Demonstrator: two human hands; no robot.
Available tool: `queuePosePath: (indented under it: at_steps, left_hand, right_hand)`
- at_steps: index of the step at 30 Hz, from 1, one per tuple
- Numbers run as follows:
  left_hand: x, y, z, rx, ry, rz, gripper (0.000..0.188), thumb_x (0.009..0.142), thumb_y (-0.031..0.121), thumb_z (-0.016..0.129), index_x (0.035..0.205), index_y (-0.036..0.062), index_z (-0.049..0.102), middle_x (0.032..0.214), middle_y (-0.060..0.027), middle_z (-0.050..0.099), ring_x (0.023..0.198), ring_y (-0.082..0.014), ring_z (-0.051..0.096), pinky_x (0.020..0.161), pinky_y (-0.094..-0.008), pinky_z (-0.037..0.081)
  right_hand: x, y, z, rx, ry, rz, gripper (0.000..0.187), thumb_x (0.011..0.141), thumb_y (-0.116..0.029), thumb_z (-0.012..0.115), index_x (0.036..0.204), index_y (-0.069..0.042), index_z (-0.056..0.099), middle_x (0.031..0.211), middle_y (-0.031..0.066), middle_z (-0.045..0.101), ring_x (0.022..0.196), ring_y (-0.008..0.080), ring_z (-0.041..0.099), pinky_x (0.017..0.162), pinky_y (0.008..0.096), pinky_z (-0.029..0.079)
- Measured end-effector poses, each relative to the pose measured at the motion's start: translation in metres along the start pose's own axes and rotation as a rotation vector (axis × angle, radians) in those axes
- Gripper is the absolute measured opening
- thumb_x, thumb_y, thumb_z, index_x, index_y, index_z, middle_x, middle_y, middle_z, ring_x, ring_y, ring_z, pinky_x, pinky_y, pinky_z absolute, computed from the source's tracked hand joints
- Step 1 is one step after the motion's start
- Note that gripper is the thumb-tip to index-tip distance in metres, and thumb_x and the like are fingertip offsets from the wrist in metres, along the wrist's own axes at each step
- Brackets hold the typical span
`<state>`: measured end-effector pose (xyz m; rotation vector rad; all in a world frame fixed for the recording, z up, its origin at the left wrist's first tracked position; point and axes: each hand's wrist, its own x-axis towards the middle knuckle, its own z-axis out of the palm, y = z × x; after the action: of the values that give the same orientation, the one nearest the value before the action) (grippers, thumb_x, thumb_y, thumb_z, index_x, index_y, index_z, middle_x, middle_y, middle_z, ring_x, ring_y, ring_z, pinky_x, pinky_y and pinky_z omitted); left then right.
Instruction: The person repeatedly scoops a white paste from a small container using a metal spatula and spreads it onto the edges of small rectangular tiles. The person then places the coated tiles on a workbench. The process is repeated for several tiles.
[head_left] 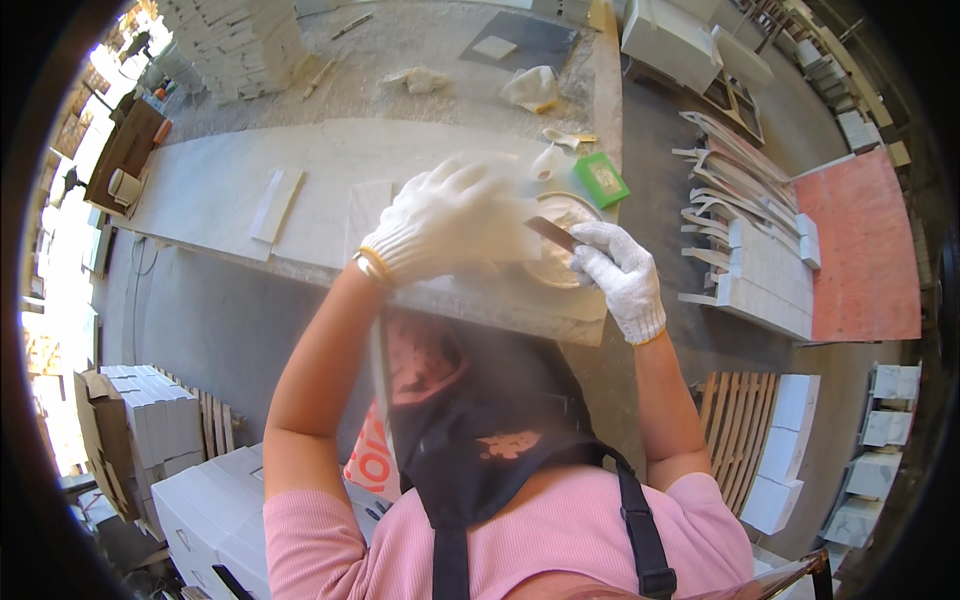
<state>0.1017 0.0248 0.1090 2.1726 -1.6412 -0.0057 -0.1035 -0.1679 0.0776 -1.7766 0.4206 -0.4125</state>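
In my right hand [622,275], which wears a white knit glove, is a putty knife [552,234], its dull metal blade pointing left. Under and beyond the blade lies a round tub [560,272] of whitish paste. My left hand [430,215], gloved the same way, is bent around a pale flat piece [508,225] that looks like a tile; haze blurs its outline and my fingertips. Behind the tub stand a green box [601,180] and a small white bottle [546,163]. A narrow white strip [276,208] lies on the worktable to the left.
The pale worktable [205,180] spans ahead of me. Crumpled cloths [532,90] and a dark sheet [520,45] lie farther back, with stacked white pieces [235,45] at far left. Right of the table, white slabs [765,270] stand beside a reddish board [865,250]. Boxes [215,510] sit lower left.
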Motion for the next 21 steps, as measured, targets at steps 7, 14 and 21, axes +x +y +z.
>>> queuePosePath:
  at_steps: [7,14,21]
  left_hand:
    - [-0.016,0.001,0.0,-0.064,-0.094,-0.149,0.087,0.062,0.04,0.087,0.139,0.011,0.057,0.145,-0.0132,0.057,0.137,-0.0358,0.049,0.112,-0.0486,0.039]
    - [-0.02,-0.001,0.006,-0.08,-0.054,-0.148,0.084,0.063,0.038,0.086,0.138,0.0109,0.059,0.146,-0.0116,0.057,0.136,-0.0352,0.049,0.113,-0.0488,0.035]
    - [-0.022,0.0,0.009,-0.083,-0.01,-0.154,0.082,0.063,0.037,0.086,0.137,0.0112,0.059,0.145,-0.0112,0.058,0.135,-0.0347,0.05,0.113,-0.0485,0.035]
  right_hand:
    - [0.038,-0.001,0.024,-0.304,-0.115,-0.391,0.031,0.095,-0.002,0.066,0.125,-0.003,0.071,0.102,0.0045,0.073,0.086,0.0084,0.067,0.075,0.0249,0.056]
    - [-0.001,0.0,0.027,-0.301,-0.046,-0.138,0.03,0.094,-0.003,0.067,0.123,-0.003,0.072,0.104,0.0054,0.074,0.084,0.0082,0.067,0.073,0.0257,0.057]
    - [0.007,0.003,0.034,-0.275,0.026,-0.113,0.029,0.094,-0.003,0.067,0.123,-0.003,0.072,0.106,0.0056,0.075,0.083,0.0071,0.066,0.07,0.0252,0.056]
